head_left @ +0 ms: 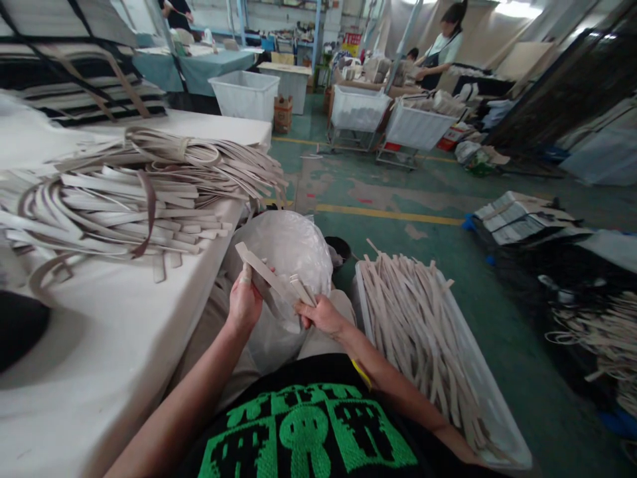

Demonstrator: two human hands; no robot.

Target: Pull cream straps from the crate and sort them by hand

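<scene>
Two hands hold one strap (pixel 263 272) over one clear bag (pixel 293 245) in the lap, at centre. The strap pile (pixel 129 192) at 10 o'clock and the straps filling one bin (pixel 497 411) at 4 o'clock are too many to count. Three white carts (pixel 246 93) stand at 12 o'clock.

The pile lies on a white table (pixel 109 358). The floor (pixel 398 192) is green with a yellow line. A person (pixel 442 50) works at 1 o'clock.

The left hand (pixel 243 305) is closed round the strap's upper end, thumb raised. The right hand (pixel 323 315) pinches its lower end.
</scene>
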